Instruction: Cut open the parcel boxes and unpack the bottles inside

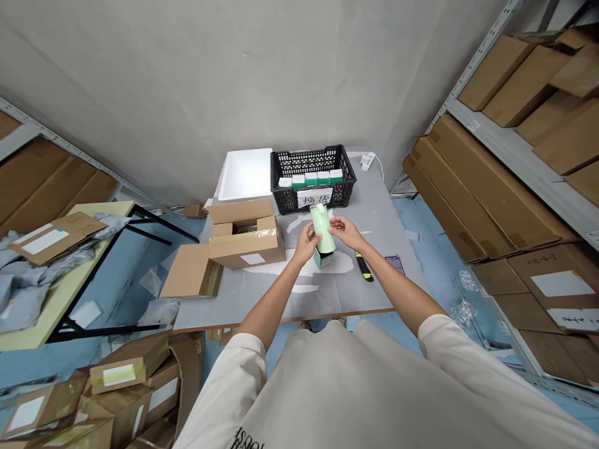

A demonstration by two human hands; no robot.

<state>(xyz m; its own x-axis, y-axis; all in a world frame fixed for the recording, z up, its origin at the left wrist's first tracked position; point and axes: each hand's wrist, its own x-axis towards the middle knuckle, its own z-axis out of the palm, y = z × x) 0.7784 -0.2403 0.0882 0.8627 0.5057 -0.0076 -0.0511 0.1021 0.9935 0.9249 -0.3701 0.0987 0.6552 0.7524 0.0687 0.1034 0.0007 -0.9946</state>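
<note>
A light green, rounded cylinder [322, 226], its exact kind unclear, is between my two hands above the table. My left hand [306, 243] grips its left side, fingers curled around it. At its right side, my right hand [345, 231] has its fingertips pinched against the surface. Directly below the cylinder stands a small green box [324, 259]; its top is partly hidden, so I cannot tell whether the two touch. A black-and-yellow utility knife [364, 267] lies to the right, near my right forearm, with a phone [395, 264] beyond it.
A black plastic crate [285, 201] with several green-and-white boxes stands at the back, beside a white foam box [246, 176]. Cardboard boxes [253, 251] occupy the table's left. A power strip [367, 161] lies back right. Loaded shelves [505, 140] flank the right side.
</note>
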